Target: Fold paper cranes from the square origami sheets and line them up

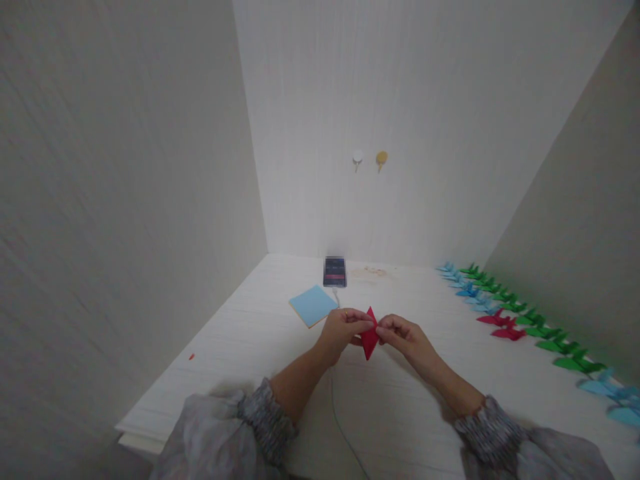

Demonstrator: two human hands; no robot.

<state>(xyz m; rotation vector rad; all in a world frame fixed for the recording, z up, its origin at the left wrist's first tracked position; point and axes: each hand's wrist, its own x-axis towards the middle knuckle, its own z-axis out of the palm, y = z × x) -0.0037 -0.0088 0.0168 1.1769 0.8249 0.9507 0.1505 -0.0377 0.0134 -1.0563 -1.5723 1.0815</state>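
Observation:
A piece of red origami paper (369,343), folded into a narrow diamond, is held upright above the table between both hands. My left hand (346,331) pinches it from the left, thumb across its face. From the other side, my right hand (404,335) grips its right edge between thumb and fingertips. A stack of light blue square paper (313,305) lies just beyond my left hand. Folded red paper cranes (509,331) sit on the table to the right of my right hand.
Rows of green cranes (556,343) and blue cranes (469,290) line the right side of the white table (240,347). A phone (335,272) stands near the back wall, its cable (336,407) running under my hands. Two hooks (381,158) are on the wall.

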